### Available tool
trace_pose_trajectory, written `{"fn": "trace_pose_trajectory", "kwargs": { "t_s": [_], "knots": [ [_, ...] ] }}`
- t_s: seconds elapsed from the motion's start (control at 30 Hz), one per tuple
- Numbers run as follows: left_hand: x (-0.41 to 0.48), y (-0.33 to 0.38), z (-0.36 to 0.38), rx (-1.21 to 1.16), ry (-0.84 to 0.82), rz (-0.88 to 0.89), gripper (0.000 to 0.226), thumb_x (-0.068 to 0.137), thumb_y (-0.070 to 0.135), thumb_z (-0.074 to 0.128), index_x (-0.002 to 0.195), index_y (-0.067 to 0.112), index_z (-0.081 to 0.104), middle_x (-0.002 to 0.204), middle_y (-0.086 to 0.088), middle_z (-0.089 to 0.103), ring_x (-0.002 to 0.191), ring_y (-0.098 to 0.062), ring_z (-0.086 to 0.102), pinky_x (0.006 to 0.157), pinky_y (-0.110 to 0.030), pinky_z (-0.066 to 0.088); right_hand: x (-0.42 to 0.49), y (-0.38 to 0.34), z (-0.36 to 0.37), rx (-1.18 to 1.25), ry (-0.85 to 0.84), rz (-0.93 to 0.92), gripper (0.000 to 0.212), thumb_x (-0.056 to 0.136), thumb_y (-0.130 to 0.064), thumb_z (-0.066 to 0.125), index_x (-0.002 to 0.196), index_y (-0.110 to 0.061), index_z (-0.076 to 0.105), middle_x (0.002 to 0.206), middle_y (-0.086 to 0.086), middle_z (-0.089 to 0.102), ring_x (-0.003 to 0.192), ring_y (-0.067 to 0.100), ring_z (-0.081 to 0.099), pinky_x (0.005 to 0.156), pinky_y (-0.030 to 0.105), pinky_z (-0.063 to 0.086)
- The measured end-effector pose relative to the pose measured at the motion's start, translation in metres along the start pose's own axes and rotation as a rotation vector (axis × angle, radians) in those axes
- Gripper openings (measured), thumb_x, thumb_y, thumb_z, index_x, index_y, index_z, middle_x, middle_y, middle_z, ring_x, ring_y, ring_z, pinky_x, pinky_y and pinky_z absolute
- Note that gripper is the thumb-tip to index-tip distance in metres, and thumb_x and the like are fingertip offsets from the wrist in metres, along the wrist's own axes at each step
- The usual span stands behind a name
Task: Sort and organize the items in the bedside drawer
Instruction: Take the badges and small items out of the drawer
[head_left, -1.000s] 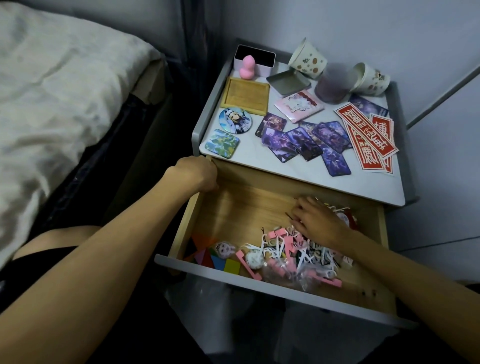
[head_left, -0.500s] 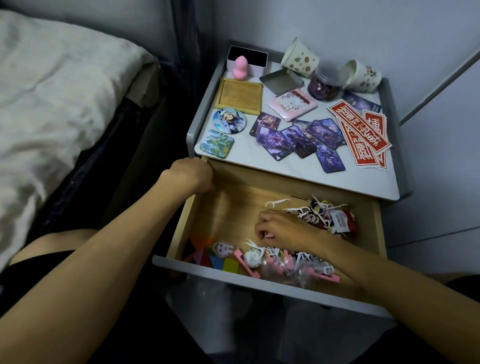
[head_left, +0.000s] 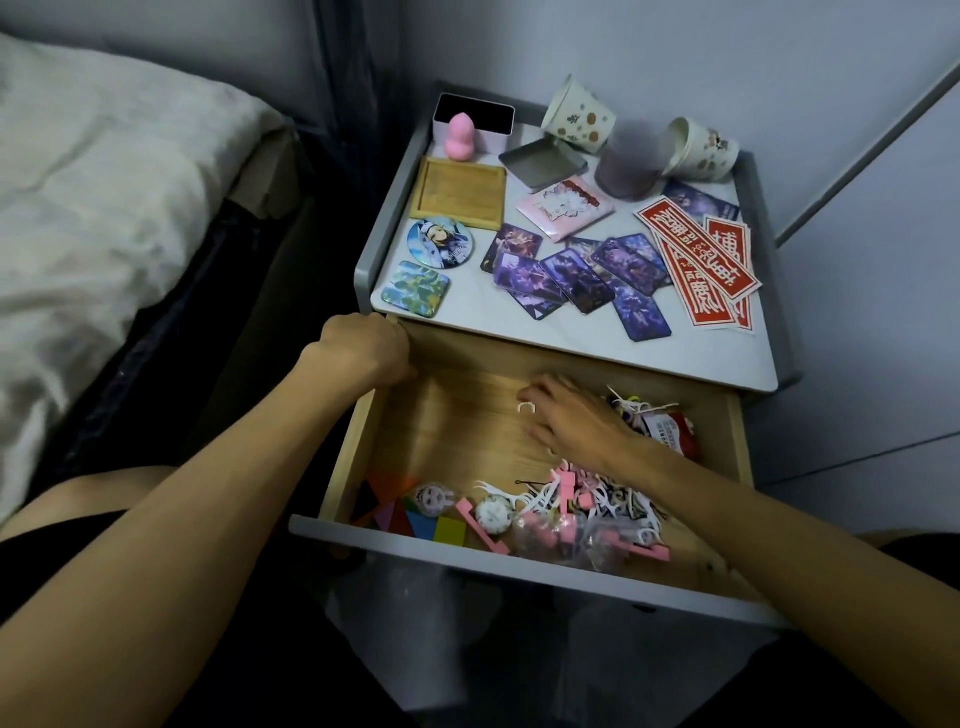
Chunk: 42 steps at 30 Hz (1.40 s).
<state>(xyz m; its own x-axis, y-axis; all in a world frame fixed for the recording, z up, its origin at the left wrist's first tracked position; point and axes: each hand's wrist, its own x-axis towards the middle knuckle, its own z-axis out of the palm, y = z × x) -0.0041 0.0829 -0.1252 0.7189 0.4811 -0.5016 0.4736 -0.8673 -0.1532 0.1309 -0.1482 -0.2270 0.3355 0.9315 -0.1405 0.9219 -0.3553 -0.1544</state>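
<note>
We are looking down into the open drawer (head_left: 349, 467) of the bedside stand, pulled out beneath the tabletop (head_left: 467, 317). Our left grip (head_left: 366, 351) is clenching the drawer's left wall at its back corner, fingers curled over the edge, just beside the tabletop's front lip. Our right grip (head_left: 576, 421) is reaching into the back half of the drawer, palm down, released, with the fingers stretching out low over the bare wooden floor. It is blurred, so we cannot tell whether the fingertips are touching the small white floss pick (head_left: 525, 408) lying right at them.

Just behind the right wrist a red packet (head_left: 672, 439) is lying against the drawer's right side with a few loose picks. The main heap of floss picks (head_left: 597, 501), white and pink, is lying near the drawer's front under and just in front of the right forearm. Further left along the front, well apart from both grips, the coloured flat shapes (head_left: 410, 519) are filling the front left corner, and a round white badge (head_left: 492, 514) is sitting between them and the heap.

On the tabletop, purple cards (head_left: 571, 280) and red stickers (head_left: 701, 260) are lying spread out.
</note>
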Motion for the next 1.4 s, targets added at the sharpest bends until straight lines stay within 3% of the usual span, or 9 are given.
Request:
{"fn": "trace_pose_trajectory", "kwargs": {
  "t_s": [0.17,0.33,0.5,0.63,0.77,0.9,1.1,1.27,1.4],
  "knots": [
    [-0.004,0.003,-0.004,-0.026,0.011,-0.033,0.031,0.1,0.046,0.046,0.097,0.017,0.055,0.077,0.001,0.051,0.084,-0.021,0.06,0.074,-0.03,0.044,-0.011,0.008,-0.001,-0.05,-0.08,-0.058,0.022,0.097,-0.034,0.055,0.099,-0.014,0.063,0.106,0.004,0.055,0.107,0.022,0.05,0.089,0.034,0.042],
    [-0.012,0.009,-0.021,-0.089,0.122,-0.096,0.031,0.099,0.045,0.043,0.102,0.017,0.054,0.082,-0.002,0.058,0.086,-0.022,0.064,0.076,-0.032,0.041,-0.018,0.012,-0.016,-0.043,-0.063,-0.024,0.026,0.099,-0.038,0.05,0.104,-0.018,0.066,0.109,0.0,0.057,0.109,0.019,0.051,0.095,0.034,0.039],
    [-0.015,0.014,-0.042,-0.311,0.221,-0.042,0.039,0.095,0.05,0.05,0.09,0.012,0.058,0.077,-0.003,0.065,0.075,-0.021,0.063,0.069,-0.031,0.044,-0.013,-0.005,-0.068,0.093,0.024,-0.05,0.015,0.098,-0.027,0.055,0.1,-0.018,0.066,0.101,-0.004,0.058,0.091,0.011,0.055,0.079,0.028,0.045],
    [-0.014,0.014,-0.055,-0.791,0.385,0.048,0.025,0.096,0.04,0.056,0.088,0.018,0.066,0.077,0.0,0.07,0.065,-0.017,0.069,0.066,-0.032,0.056,-0.008,-0.016,-0.107,0.175,0.062,-0.061,0.014,0.097,-0.024,0.057,0.102,-0.019,0.069,0.096,-0.007,0.069,0.081,0.002,0.057,0.074,0.025,0.049],
    [-0.018,0.012,-0.081,-1.293,0.319,0.169,0.023,0.098,0.027,0.056,0.095,0.007,0.068,0.082,-0.01,0.073,0.062,-0.021,0.069,0.064,-0.031,0.053,0.016,-0.01,-0.148,0.26,0.152,-0.011,0.012,0.094,-0.024,0.063,0.101,-0.02,0.071,0.091,-0.007,0.071,0.078,0.004,0.063,0.072,0.028,0.053],
    [-0.009,-0.003,-0.104,-1.627,0.302,0.125,0.02,0.097,0.023,0.056,0.1,0.007,0.068,0.089,-0.009,0.073,0.066,-0.018,0.069,0.051,-0.018,0.048,0.08,0.009,-0.183,0.248,0.213,0.061,0.02,0.093,-0.026,0.065,0.111,-0.018,0.067,0.107,0.0,0.068,0.09,0.013,0.064,0.081,0.035,0.055],
    [0.011,-0.021,-0.101,-1.939,0.271,0.023,0.014,0.095,0.021,0.056,0.09,0.014,0.066,0.08,0.0,0.071,0.062,-0.011,0.066,0.052,-0.019,0.048,0.212,0.036,-0.198,0.065,0.311,0.138,0.032,0.092,-0.02,0.061,0.123,-0.013,0.061,0.126,0.009,0.057,0.113,0.026,0.056,0.093,0.039,0.047],
    [0.027,-0.035,-0.104,-2.071,0.263,0.014,0.013,0.092,0.02,0.055,0.085,0.016,0.065,0.073,0.003,0.069,0.056,-0.011,0.062,0.051,-0.019,0.045,0.282,0.048,-0.194,-0.06,0.258,0.198,0.037,0.09,-0.039,0.062,0.114,-0.011,0.063,0.118,0.013,0.053,0.102,0.032,0.055,0.079,0.04,0.048],
    [0.036,-0.041,-0.108,-2.122,0.25,0.012,0.013,0.092,0.02,0.055,0.084,0.017,0.064,0.074,0.004,0.069,0.055,-0.01,0.063,0.048,-0.017,0.045,0.302,0.05,-0.189,-0.167,0.23,0.224,0.027,0.089,-0.034,0.062,0.105,-0.013,0.064,0.113,0.013,0.059,0.1,0.035,0.06,0.078,0.041,0.051]
  ]
}}
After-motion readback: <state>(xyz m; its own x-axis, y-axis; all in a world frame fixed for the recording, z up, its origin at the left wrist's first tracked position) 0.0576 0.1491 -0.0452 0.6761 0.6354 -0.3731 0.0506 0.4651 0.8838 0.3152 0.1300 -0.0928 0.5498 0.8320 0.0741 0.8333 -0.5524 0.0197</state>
